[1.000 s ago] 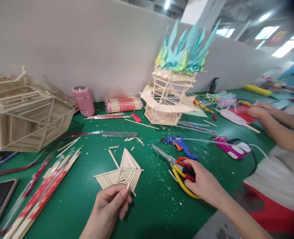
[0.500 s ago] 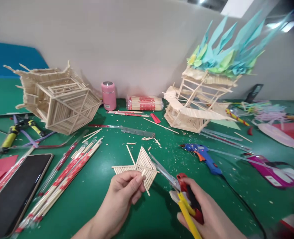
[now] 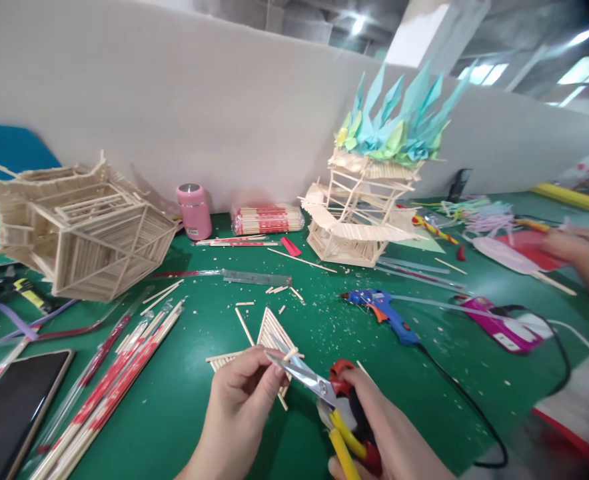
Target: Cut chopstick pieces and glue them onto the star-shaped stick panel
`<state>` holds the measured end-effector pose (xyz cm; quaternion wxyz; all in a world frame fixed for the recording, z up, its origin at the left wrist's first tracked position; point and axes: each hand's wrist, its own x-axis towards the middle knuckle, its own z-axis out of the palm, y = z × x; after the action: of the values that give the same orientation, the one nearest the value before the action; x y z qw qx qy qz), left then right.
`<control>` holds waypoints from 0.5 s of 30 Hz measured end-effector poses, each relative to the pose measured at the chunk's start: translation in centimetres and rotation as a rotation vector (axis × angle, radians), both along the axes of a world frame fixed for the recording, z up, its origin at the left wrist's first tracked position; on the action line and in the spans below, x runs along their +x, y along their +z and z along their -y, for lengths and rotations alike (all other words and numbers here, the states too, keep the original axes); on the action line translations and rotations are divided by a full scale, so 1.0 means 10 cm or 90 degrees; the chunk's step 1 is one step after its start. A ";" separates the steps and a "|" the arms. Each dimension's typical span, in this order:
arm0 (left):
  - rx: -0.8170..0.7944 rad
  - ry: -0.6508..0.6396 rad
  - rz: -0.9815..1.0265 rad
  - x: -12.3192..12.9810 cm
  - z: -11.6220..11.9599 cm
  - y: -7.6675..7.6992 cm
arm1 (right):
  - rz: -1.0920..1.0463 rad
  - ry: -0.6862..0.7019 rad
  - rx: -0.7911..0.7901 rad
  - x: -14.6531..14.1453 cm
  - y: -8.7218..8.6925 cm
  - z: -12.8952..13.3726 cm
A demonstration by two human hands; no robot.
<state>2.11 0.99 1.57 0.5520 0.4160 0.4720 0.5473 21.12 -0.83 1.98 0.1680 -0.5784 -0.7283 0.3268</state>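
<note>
Between the thumb and fingertips of my left hand [image 3: 244, 393] is a short wooden stick [image 3: 290, 354]. My right hand [image 3: 374, 427] grips scissors [image 3: 309, 381] with red and black handles, their blades apart around the stick close to my left fingertips. In the same hand sits a yellow-handled tool [image 3: 342, 443], its head partly hidden. Behind my left hand lies a star-shaped frame of wooden sticks [image 3: 269, 327], some of its sections filled with parallel sticks; my hand and the blades cover part of it.
A blue glue gun [image 3: 382, 312] lies to the right, its cord running forward. Stick structures stand at left [image 3: 114, 240] and back right [image 3: 349, 233]. Bundled sticks [image 3: 119, 380] and a phone [image 3: 22, 407] lie left. Another person's hand [image 3: 582, 253] is at far right.
The scissors have moved left and up to the stick in my left hand. The view has turned right, bringing another person's hand into sight.
</note>
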 end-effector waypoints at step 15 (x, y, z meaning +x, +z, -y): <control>0.164 -0.026 -0.188 -0.08 0.14 0.09 | 0.025 -0.008 -0.060 -0.02 0.00 0.22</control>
<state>1.28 -0.43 2.48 0.4299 0.5688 0.4653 0.5246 20.89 -3.06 2.03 0.1282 -0.5966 -0.7115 0.3484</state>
